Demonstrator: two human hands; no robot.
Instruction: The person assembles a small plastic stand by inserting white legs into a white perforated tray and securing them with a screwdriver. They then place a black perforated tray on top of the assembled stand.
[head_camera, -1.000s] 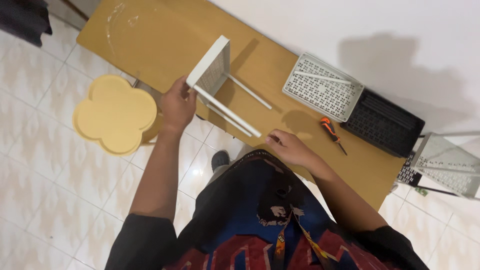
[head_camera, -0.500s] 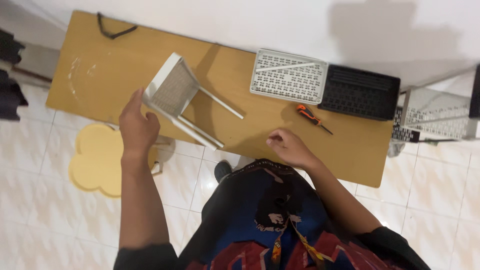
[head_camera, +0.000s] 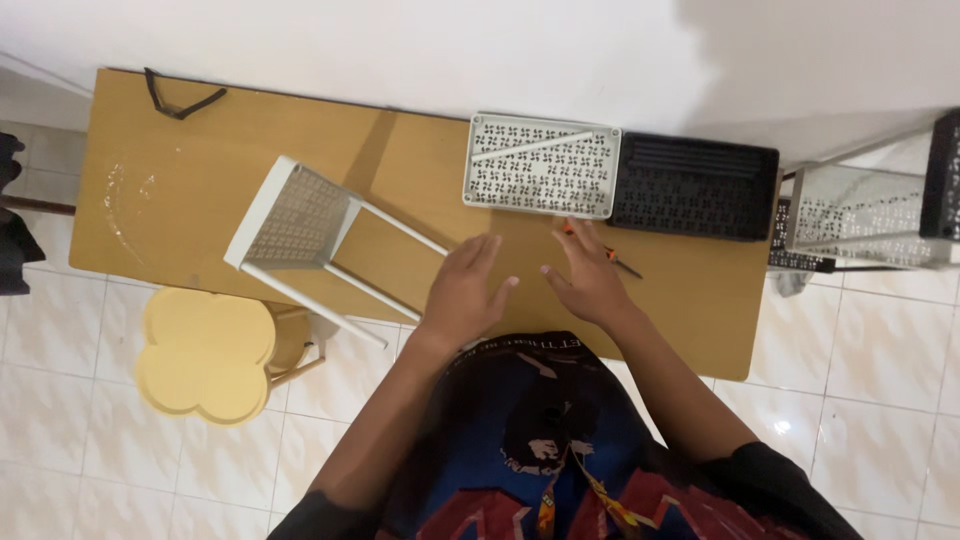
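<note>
Nearest me, my left hand (head_camera: 462, 290) lies flat and spread over the wooden table (head_camera: 180, 190), fingers loose, holding nothing. It sits just off the lower ends of the white legs of the small rack (head_camera: 300, 225), not touching them as far as I can see. My right hand (head_camera: 588, 277) is beside it, also relaxed with fingers apart, empty, its fingertips right at the orange-handled screwdriver (head_camera: 610, 256); the hand covers most of the handle, so I cannot tell whether I touch it. Only a bit of orange and the dark tip show, poking out on the right of my hand.

The white rack lies tipped on its side on the table, to the left of my left hand, its mesh panel facing up and its thin legs slanting toward me, the near leg reaching past the table's front edge. Below that edge, on the tiled floor, stands a yellow flower-shaped stool (head_camera: 205, 352).

Farther across the table from my hands, a white perforated tray (head_camera: 540, 168) with a loose white rod on it lies against the wall, and a black tray (head_camera: 695, 186) touches its right side. At the table's far left corner lies a black strap (head_camera: 180, 100).
</note>
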